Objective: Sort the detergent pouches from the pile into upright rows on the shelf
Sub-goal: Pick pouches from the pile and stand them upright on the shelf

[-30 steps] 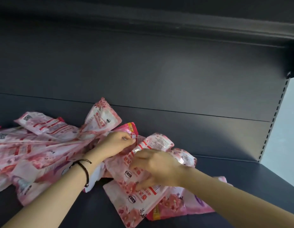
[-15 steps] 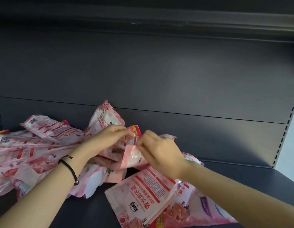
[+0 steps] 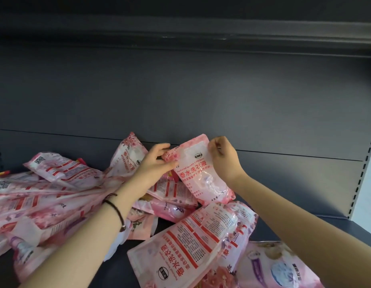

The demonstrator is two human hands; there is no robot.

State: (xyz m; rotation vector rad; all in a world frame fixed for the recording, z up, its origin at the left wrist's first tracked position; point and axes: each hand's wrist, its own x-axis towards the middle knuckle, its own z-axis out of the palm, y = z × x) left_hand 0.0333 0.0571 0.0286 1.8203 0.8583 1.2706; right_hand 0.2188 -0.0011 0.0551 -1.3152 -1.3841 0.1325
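A pile of pink detergent pouches (image 3: pixel 47 196) lies flat and jumbled on the dark shelf (image 3: pixel 317 229), spreading from the left edge to the middle. One pink pouch (image 3: pixel 198 173) with red lettering is held nearly upright above the pile. My left hand (image 3: pixel 154 163) pinches its top left corner and my right hand (image 3: pixel 223 161) pinches its top right edge. A large pouch (image 3: pixel 193 244) lies face up in front, and another pouch (image 3: pixel 282 267) with a purple and blue print lies at the lower right.
The dark back panel (image 3: pixel 201 96) rises behind the pile. An upper shelf edge (image 3: pixel 201 32) overhangs. A slotted upright (image 3: pixel 361 179) bounds the shelf on the right. Bare shelf surface shows to the right of the pile. A black bracelet (image 3: pixel 116 208) circles my left wrist.
Both hands have lifted one pouch out of the pile and turned it upright, its front facing me. The view has shifted right.
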